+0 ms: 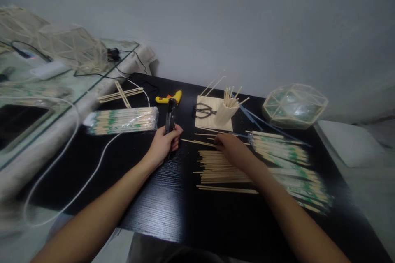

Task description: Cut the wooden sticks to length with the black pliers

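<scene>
My left hand (165, 141) is wrapped around a black hand tool (170, 116) with a long narrow body, held upright; its exact kind is hard to make out. My right hand (230, 148) is closed, fingertips down at the end of a thin wooden stick (199, 143) just above the row of loose wooden sticks (222, 168). Part of that row is hidden under my hand and forearm. Behind the black tool lies a yellow glue gun (169, 98). Black-handled scissors (204, 110) rest on a wooden board (202, 122), beside a wooden cup (225, 114) full of sticks.
Packs of wrapped sticks lie at left (125, 120) and right (296, 168). A faceted stick-framed lantern shape (294, 107) sits at the back right. A white cable (83, 191) loops over the table's left side. To the left is a glass-topped table (105, 45) with more frames.
</scene>
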{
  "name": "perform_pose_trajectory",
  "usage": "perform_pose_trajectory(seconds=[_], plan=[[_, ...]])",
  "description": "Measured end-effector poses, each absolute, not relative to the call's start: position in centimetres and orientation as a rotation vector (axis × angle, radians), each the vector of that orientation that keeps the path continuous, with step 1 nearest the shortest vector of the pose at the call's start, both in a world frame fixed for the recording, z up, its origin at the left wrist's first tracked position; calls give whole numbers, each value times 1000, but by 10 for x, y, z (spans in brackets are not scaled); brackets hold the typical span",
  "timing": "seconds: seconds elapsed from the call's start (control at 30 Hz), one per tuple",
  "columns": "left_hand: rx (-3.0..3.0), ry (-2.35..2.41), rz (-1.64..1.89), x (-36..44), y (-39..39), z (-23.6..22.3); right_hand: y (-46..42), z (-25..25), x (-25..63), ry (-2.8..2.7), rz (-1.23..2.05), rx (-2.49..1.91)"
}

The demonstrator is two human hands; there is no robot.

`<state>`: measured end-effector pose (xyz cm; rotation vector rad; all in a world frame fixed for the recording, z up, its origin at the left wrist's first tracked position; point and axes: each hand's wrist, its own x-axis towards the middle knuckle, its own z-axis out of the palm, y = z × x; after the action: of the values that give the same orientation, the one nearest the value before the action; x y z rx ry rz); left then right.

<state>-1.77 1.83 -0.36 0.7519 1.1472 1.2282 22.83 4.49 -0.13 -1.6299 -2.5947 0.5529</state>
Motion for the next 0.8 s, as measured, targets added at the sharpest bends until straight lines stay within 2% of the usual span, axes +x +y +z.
perform_pose_trajectory(seconds=[0.23, 0.57, 0.7, 0.8], plan=[[798, 1177, 1222, -18, 19, -9, 42, 4, 229, -2629, 548, -1627], [834, 1206, 1271, -18, 18, -12, 32, 0, 225, -2780, 151, -1534], [868, 1163, 1421, -20, 18, -10, 38, 15, 234, -2438, 271, -1428], [899, 1149, 1476, -20, 17, -9, 41, 21, 236, -2089, 506, -1326]])
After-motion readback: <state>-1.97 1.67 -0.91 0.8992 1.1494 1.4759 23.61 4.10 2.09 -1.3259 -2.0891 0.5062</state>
